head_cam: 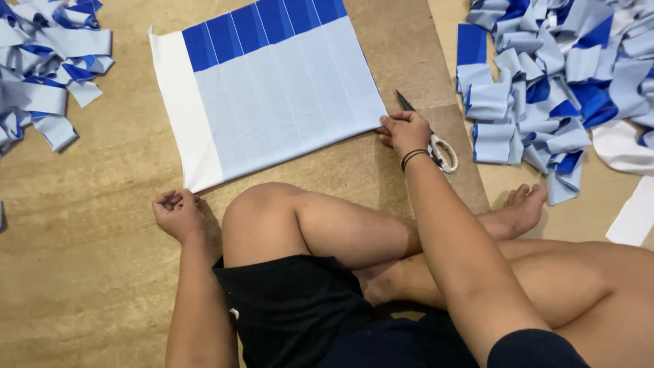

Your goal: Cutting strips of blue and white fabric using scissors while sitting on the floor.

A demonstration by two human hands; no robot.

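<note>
A flat piece of cloth (pixel 272 95) lies on the brown floor, pale blue with a dark blue band along its far edge and a white strip on its left side. My left hand (pixel 177 212) pinches the near left corner of the cloth. My right hand (pixel 403 132) holds the near right corner. A pair of scissors (pixel 436 146) with white handles lies on the floor just right of my right hand, partly hidden by the wrist.
A big heap of blue and pale blue cloth strips (pixel 552 82) lies at the right. A smaller heap of strips (pixel 41 68) lies at the far left. White cloth pieces (pixel 630 177) sit at the right edge. My crossed bare legs (pixel 327 225) fill the foreground.
</note>
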